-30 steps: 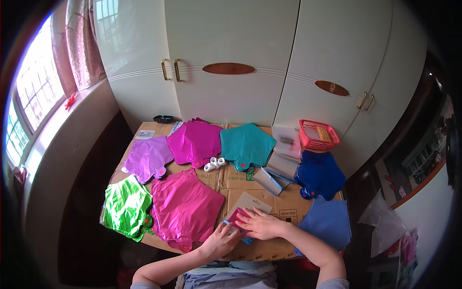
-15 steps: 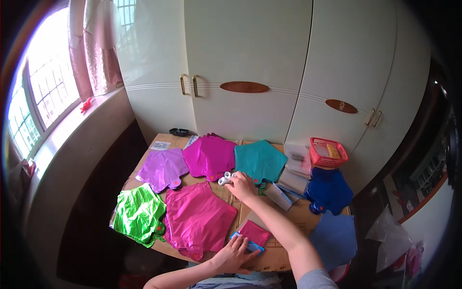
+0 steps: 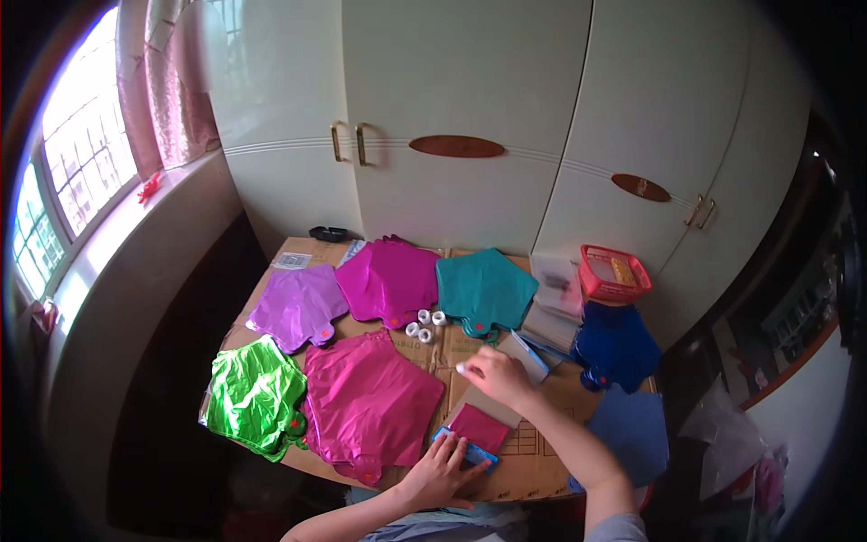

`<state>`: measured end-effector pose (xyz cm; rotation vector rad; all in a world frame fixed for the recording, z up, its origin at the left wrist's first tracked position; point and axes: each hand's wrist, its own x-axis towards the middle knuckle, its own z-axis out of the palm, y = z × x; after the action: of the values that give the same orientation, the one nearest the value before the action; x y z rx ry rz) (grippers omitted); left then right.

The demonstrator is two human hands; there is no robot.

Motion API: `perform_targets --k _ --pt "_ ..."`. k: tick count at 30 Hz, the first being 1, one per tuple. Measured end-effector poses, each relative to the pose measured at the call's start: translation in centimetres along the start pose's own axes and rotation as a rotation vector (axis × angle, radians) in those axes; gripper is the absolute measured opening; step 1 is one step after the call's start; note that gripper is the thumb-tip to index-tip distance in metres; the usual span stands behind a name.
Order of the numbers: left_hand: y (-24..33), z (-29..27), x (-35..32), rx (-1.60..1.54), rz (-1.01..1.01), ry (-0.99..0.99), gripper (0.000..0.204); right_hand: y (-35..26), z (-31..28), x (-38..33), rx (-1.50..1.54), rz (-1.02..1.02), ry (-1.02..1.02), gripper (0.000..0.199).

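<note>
My left hand (image 3: 437,473) lies with its fingers spread over a blue-edged clear packet (image 3: 486,462) at the table's near side. Just beyond it sits a folded pink foil piece (image 3: 479,427) on a grey-brown card (image 3: 495,405). Above that card my right hand (image 3: 498,376) pinches a small white roll, partly hidden by the fingers. Several similar white rolls (image 3: 425,335) stand grouped to its upper left. Around them lie flat foil balloons: a large pink one (image 3: 375,406), a magenta one (image 3: 388,278), a teal one (image 3: 486,287), a lilac one (image 3: 296,305) and a shiny green one (image 3: 256,397).
Cardboard (image 3: 528,474) covers the table. On the right are a dark blue foil balloon (image 3: 618,345), blue sheets (image 3: 625,432), clear packets (image 3: 553,325) and a red basket (image 3: 614,287). A black object (image 3: 328,234) lies at the back left, before the white cupboards (image 3: 461,81).
My right hand has moved from the white rolls toward me and to the right with one in its fingers. Several rolls stay behind on the table. My left hand keeps its place.
</note>
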<state>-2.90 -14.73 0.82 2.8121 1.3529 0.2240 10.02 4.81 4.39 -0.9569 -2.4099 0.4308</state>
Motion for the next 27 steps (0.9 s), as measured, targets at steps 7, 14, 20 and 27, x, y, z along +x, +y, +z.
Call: perform_targets --k 7,14,20,27 --pt "-0.1 -0.5 0.3 0.012 0.021 0.024 0.078 2.9 0.1 -7.4 0.194 0.145 -0.221 0.024" --pt "-0.2 -0.2 0.2 0.026 0.021 0.018 0.079 2.9 1.3 -6.9 0.098 0.225 -0.116 0.046" --pt "-0.3 0.2 0.1 0.02 0.02 0.026 0.08 3.5 1.2 -6.6 0.223 0.138 -0.249 0.025" --pt "-0.2 0.4 0.1 0.006 0.003 0.094 0.06 2.7 -0.3 -6.4 0.409 0.325 -0.485 0.017"
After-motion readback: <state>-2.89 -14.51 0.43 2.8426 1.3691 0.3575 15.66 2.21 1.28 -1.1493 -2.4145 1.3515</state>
